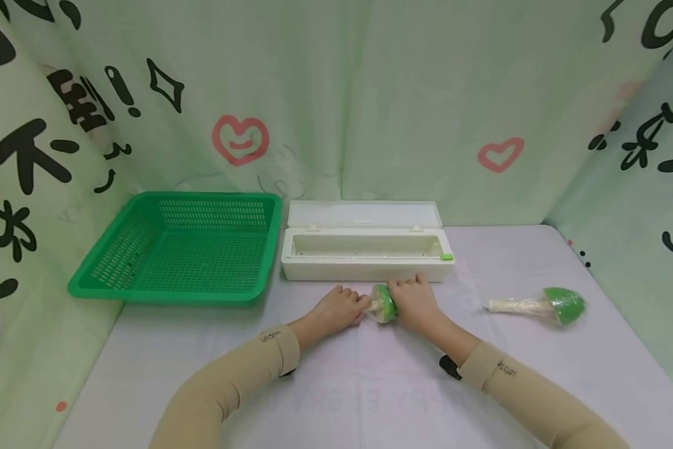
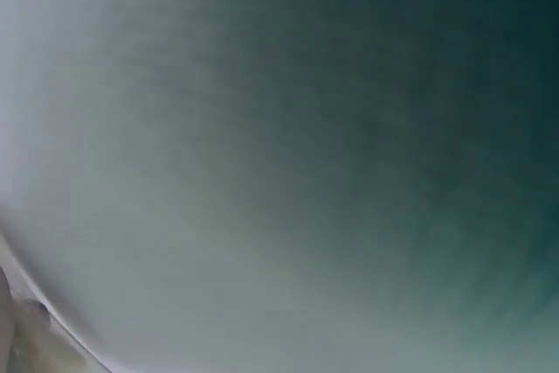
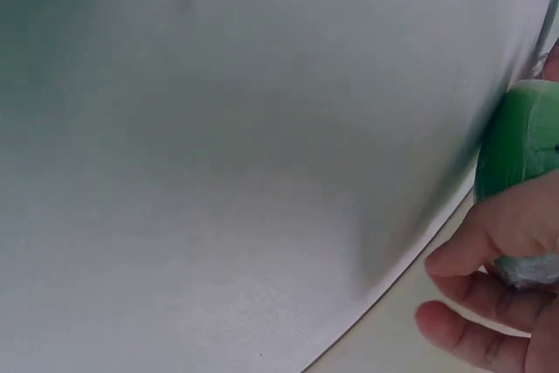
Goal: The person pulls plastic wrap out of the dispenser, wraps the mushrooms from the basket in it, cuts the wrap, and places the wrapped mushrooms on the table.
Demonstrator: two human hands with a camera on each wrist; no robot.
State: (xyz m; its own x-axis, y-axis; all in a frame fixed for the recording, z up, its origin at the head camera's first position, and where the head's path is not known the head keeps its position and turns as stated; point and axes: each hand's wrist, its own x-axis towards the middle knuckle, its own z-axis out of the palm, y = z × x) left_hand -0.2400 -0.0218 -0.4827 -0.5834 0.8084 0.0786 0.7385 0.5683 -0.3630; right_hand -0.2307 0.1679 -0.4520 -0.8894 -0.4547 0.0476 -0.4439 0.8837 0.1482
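In the head view my left hand (image 1: 338,308) grips the pale stem of a toy mushroom (image 1: 385,304) with a green cap. My right hand (image 1: 417,303) holds the cap from the other side, just in front of the white box. The right wrist view shows fingers curled at the green cap (image 3: 515,141), which has clear film over it. Most of the stem is hidden by my left hand. A second green-capped mushroom (image 1: 566,305), wrapped in clear film, lies on its side to the right. In the left wrist view only a sliver of hand shows at the lower left.
A long white box (image 1: 364,272) with its lid (image 1: 364,214) raised stands behind my hands; a green slider (image 1: 446,257) sits at its right end. The green basket (image 1: 173,295) is at the back left. Printed curtains (image 1: 403,93) border the white-covered table (image 1: 364,399).
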